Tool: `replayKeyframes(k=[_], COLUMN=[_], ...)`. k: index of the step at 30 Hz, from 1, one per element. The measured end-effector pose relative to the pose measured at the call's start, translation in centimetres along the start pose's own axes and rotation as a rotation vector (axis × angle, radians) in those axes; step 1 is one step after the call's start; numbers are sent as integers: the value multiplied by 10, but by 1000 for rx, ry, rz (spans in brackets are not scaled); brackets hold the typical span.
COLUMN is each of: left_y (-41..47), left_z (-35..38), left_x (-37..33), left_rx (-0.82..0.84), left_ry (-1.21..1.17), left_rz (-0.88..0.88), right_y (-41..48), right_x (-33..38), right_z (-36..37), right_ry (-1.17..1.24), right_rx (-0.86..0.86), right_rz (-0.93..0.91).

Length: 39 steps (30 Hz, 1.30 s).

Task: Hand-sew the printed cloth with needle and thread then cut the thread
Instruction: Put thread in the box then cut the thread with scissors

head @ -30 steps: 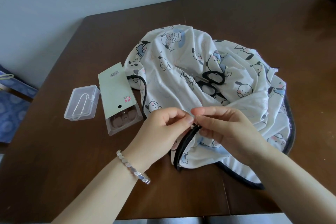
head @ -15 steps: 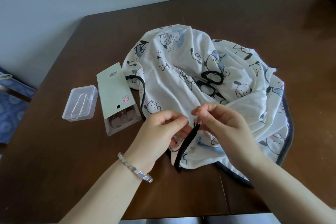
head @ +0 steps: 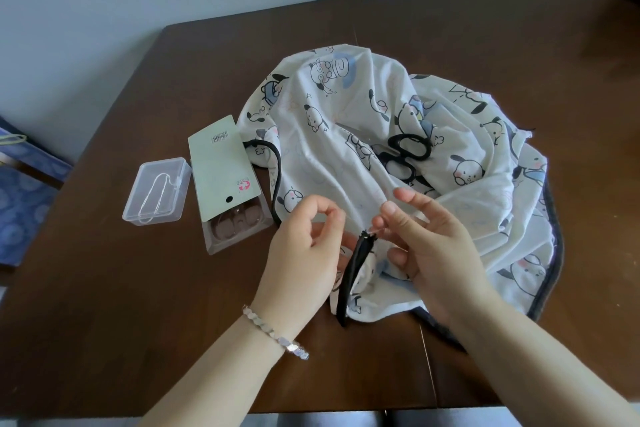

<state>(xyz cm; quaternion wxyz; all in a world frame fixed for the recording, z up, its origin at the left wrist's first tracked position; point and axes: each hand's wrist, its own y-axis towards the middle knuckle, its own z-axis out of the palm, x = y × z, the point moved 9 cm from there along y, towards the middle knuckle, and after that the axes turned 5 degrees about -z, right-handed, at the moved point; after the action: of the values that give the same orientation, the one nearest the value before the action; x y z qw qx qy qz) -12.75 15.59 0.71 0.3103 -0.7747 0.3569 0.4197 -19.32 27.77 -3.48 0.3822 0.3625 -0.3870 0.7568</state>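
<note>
Head view: two bare forearms reach in from 6 o'clock over a dark wooden surface [head: 138,305]. The left hand [head: 301,253], a silver bracelet [head: 277,333] on its wrist, curls thumb and forefinger into a closed ring; whether that pinch holds thread cannot be told. The right hand [head: 440,246] grasps the near fold of the printed cloth [head: 346,156], lower fingers tucked around it, thumb and forefinger closing on a thin pale sliver – needle or thread, too fine to tell – at the frayed end of the cloth's black trim [head: 356,263].

The cloth lies heaped mid-surface. Black scissors [head: 408,152] rest on it at 12 o'clock from the hands. At 9 o'clock of the cloth lie a pale green card pack [head: 221,166] and a clear plastic box [head: 157,191].

Half a second ago the fingertips of both hands met over the trim end – now the left hand has drawn away toward 9 o'clock, leaving a gap.
</note>
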Motion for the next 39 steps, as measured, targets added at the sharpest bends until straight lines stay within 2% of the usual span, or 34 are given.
replayKeyframes(k=[5,9,12,15,17,21,23,25,29,32,34,36,39], left_y=[-4,-4,-1,1,3,2,1,0,-2,3,4,1,-5], left_z=[0,2,1,-1,-2,-2,-2,-2,-3,-2,0,-2,-6], left_x=[-12,-9,-7,-9,-8,-9,-10,-13,-14,-4,0,-7,-22], left_rx=[-14,3,-10,-36,-48,-69,-75,-78,-69,-41,-30,-53,-88], left_ry=[116,103,50,59,76,85,80,83,86,-14,-30,47,242], left_rz=[128,113,94,107,120,148,157,168,168,44,5,88,309], right_y=[3,8,14,16,12,-6,-11,-10,-9,-11,-12,-10,-4], right_x=[4,14,22,18,12,-2,-7,-9,-2,9,9,4,-1], right_z=[-5,-8,-24,-41,-39,-9,0,4,13,23,24,19,8], right_ry=[-89,23,67,-86,-217,-437,-493,-441,-176,-17,36,-7,-215], right_rx=[-25,-29,-119,-218,-164,85,128,126,87,124,127,89,59], right_rz=[26,-48,-118,-85,-3,160,191,188,89,-34,-37,8,81])
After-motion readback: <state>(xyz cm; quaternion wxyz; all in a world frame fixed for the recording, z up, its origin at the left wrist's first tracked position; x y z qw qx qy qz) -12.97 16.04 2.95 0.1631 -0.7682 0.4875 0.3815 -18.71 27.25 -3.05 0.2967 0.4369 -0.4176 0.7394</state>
